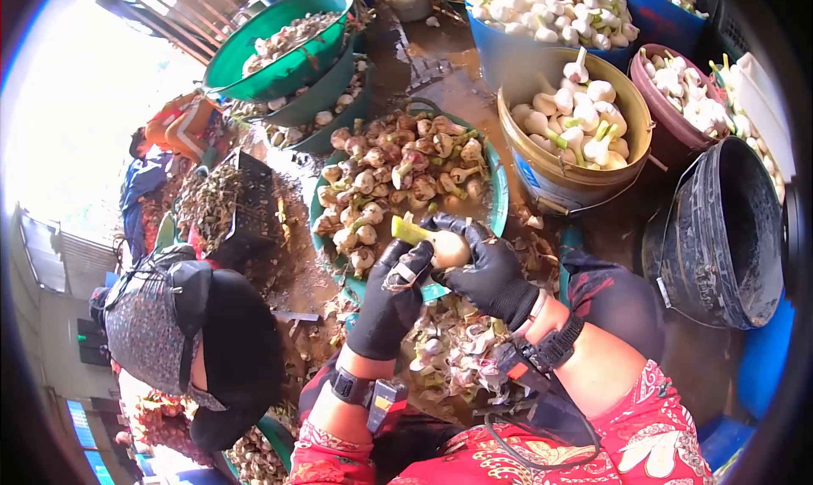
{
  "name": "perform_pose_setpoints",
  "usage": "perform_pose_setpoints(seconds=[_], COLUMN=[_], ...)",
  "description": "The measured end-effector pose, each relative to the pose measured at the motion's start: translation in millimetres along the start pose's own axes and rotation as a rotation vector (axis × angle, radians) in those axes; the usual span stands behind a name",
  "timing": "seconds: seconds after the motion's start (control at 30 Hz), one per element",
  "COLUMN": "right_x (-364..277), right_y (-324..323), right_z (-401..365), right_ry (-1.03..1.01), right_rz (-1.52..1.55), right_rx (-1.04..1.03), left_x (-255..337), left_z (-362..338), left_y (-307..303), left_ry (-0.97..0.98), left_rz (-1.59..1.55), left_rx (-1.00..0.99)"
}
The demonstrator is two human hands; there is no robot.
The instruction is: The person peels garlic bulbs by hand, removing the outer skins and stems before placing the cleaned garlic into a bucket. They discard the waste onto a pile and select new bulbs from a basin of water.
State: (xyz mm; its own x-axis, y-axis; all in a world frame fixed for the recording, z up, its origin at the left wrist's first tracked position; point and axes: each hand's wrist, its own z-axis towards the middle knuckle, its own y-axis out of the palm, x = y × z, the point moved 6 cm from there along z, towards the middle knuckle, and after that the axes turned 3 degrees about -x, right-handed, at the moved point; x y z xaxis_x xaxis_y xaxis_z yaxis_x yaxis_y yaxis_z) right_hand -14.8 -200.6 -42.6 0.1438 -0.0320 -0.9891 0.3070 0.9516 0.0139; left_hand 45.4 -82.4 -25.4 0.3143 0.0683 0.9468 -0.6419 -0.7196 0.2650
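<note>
Holds, near the centre of the frame, a smooth, rounded, cream-coloured garlic bulb (pixel 451 250) with a thick yellow-green stem (pixel 409 231), over the near side of a round green plastic basin (pixel 498 189) heaped with rough, brown-skinned garlic (pixel 415 159). Grips at the stem's base with the left hand (pixel 396 286), black-gloved and wet-looking, fingers curled nearly closed. Cups the bulb's other side with the right hand (pixel 487 269), gloved alike, fingers bent and parted only by the bulb's width. Has papery, crumpled peelings (pixel 461 354) at lower centre, a dull yellow plastic bucket (pixel 518 168) of glossy white bulbs (pixel 576 117) at upper right, and a scuffed, ribbed black bucket (pixel 699 239) at right.
</note>
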Motion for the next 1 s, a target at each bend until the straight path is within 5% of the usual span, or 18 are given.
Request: perform_pose_setpoints(seconds=[0.23,0.33,0.4,0.5,0.63,0.77,0.87,0.93,0.97,1.0], right_x=[-27,-39,-40,-14,-3,-2,6,12,14,22], right_y=[14,12,11,11,12,12,11,25,25,29], right_z=[3,2,1,1,-3,-4,-2,-8,-13,-18], right_ry=[-0.045,-0.496,-0.492,-0.036,0.149,0.150,0.171,0.540,0.658,0.703], right_rz=[-0.113,-0.398,-0.398,0.063,0.347,0.296,0.548,1.117,1.148,1.221], right_rx=[-0.206,-0.042,-0.031,-0.053,-0.078,-0.128,-0.063,-0.295,-0.281,-0.582], left_x=[17,12,12,17,18,17,18,12,17,23], left_z=[-12,-7,-5,-6,-9,-10,-8,-5,-2,-2], left_y=[-14,-19,-21,-20,-19,-20,-22,-28,-29,-27], left_ry=[-0.051,-0.033,-0.003,0.028,-0.012,-0.027,-0.010,0.005,0.187,0.369], left_rz=[-0.166,-0.085,-0.046,0.001,0.081,0.074,0.156,0.184,0.486,0.789], left_rx=[-0.013,0.009,0.055,0.127,0.097,0.061,0.048,0.050,0.046,0.040])
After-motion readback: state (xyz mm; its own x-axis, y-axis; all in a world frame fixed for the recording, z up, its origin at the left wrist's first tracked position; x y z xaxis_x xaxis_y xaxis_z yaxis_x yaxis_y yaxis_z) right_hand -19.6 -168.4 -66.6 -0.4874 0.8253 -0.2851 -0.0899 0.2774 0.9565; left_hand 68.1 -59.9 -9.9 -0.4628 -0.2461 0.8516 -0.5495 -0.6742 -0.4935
